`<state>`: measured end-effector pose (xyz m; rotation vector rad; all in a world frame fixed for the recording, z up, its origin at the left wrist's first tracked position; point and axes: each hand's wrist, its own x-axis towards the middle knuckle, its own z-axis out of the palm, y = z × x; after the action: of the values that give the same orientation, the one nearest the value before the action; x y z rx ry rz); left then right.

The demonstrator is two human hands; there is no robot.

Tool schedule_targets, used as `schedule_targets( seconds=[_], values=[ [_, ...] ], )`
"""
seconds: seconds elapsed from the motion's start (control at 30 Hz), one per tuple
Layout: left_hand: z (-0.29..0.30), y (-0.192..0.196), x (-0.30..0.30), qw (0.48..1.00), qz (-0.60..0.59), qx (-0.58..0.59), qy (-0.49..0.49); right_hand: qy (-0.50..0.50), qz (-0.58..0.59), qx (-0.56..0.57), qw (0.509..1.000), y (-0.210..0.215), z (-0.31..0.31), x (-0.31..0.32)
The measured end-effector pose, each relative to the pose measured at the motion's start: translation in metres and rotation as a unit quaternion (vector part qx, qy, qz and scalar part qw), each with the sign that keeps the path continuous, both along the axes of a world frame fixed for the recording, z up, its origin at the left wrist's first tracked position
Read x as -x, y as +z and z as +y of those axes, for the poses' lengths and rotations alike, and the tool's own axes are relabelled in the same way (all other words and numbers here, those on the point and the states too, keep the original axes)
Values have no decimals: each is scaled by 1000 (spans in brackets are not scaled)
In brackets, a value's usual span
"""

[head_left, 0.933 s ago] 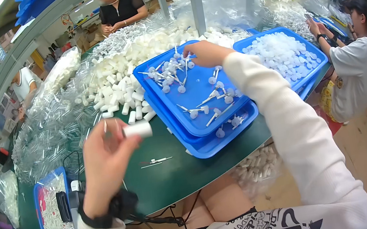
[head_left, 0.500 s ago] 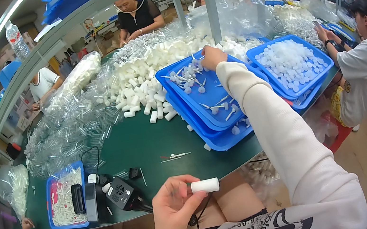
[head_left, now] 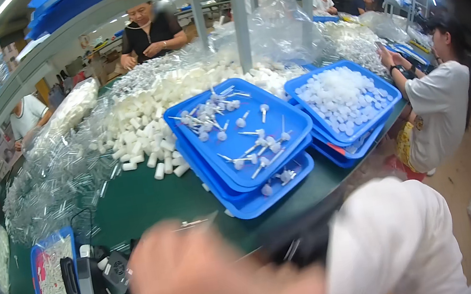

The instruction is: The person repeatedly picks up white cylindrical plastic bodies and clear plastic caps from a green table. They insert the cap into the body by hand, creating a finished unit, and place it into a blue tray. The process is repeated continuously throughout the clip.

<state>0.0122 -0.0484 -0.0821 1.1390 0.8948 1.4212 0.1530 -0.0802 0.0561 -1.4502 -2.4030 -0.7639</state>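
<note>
A fast-moving blur low in the middle is my right hand (head_left: 220, 282), reaching leftward from its white sleeve (head_left: 381, 247). Its fingers are smeared, and whatever they hold cannot be made out. My left hand is hidden behind it or merged into the same blur. The white cylinder that was in my left hand does not show. Just beyond the blur, thin white and clear pieces (head_left: 192, 223) lie on the green table (head_left: 133, 200). Farther right, a blue tray (head_left: 272, 123) carries white round-headed parts with thin stems, stacked on other blue trays.
White cylinders (head_left: 145, 124) are heaped at the back, beside clear tubes (head_left: 48, 192). A second blue tray (head_left: 391, 101) holds translucent round pieces. At front left stand a small-parts tray (head_left: 38, 283) and a black device (head_left: 118, 270). A shelf post (head_left: 239, 17) rises behind. Co-workers sit around.
My right hand has left the stemmed parts in the blue tray and swung down and left, across my left hand. More stemmed parts now show in the tray. The view has shifted.
</note>
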Motion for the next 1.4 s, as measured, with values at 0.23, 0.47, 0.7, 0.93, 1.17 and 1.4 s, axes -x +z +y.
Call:
schedule_targets(
  seconds=[0.23,0.47,0.7,0.93,1.17,1.4],
  values=[
    [20,-44,-9,993,-96,68,5,219,20,94,971,-47,-26,19],
    [17,-38,-15,996,-73,6,-55,307,70,119,942,-65,-24,13],
    [-5,-27,-22,985,-153,49,-68,216,594,103,768,-121,-16,-55],
    [-22,-24,-45,984,-120,46,-125,188,783,0,593,-141,-16,-62],
    [-23,-35,-49,993,0,-104,-48,134,805,21,578,-157,-15,-68],
    [-22,-39,-55,905,204,-371,44,93,874,36,475,-163,-18,-66]
  ],
)
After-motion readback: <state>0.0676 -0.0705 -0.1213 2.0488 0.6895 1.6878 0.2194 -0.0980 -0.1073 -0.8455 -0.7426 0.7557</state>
